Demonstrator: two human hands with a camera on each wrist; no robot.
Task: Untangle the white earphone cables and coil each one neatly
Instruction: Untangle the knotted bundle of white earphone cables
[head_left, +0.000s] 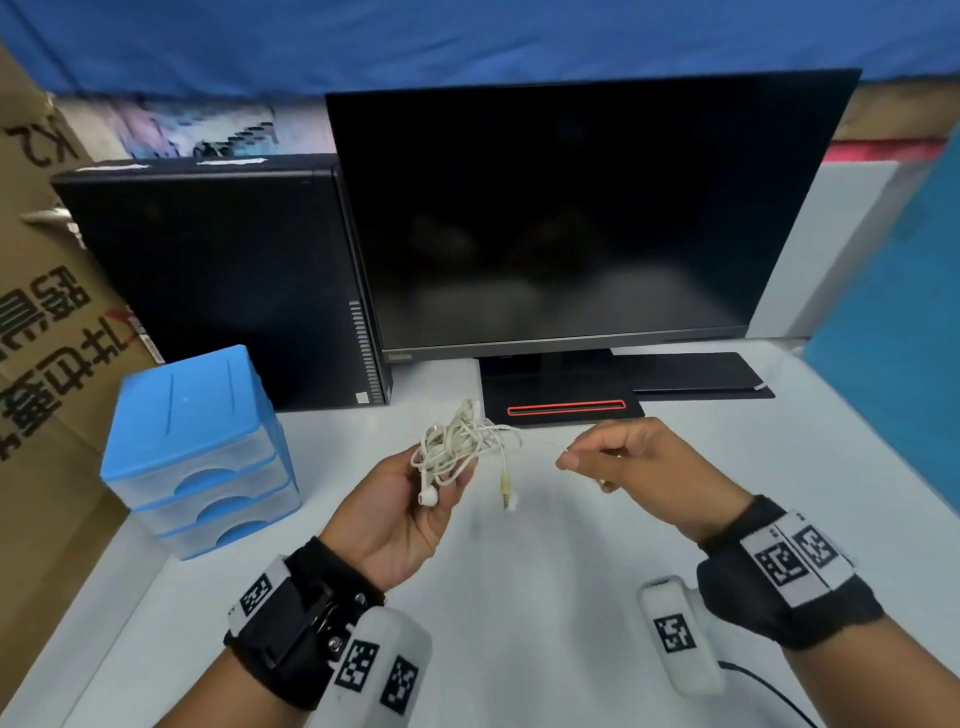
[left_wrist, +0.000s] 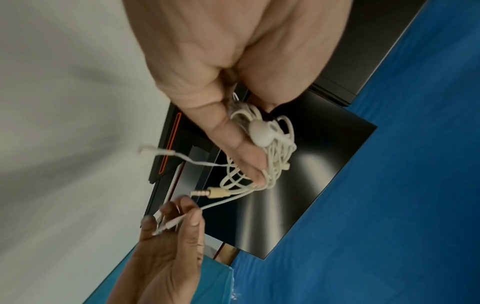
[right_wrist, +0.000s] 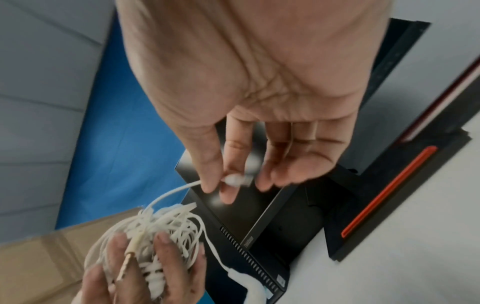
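A tangled bundle of white earphone cables (head_left: 457, 441) sits in my left hand (head_left: 415, 499), held above the white table (head_left: 545, 597); thumb and fingers curl round the bundle (left_wrist: 262, 158). An earbud (head_left: 427, 496) and a yellowish jack plug (head_left: 505, 486) dangle from it. One strand (head_left: 540, 439) runs right to my right hand (head_left: 597, 457), which pinches its end between thumb and fingers. In the right wrist view the right fingers (right_wrist: 228, 185) hold a blurred white earbud end, and the bundle (right_wrist: 161, 232) lies in the left fingers below.
A black monitor (head_left: 571, 218) on its stand base (head_left: 561, 402) is right behind the hands. A black computer case (head_left: 218, 280) stands at back left, a blue drawer unit (head_left: 197, 447) at left, cardboard boxes (head_left: 36, 364) beyond it.
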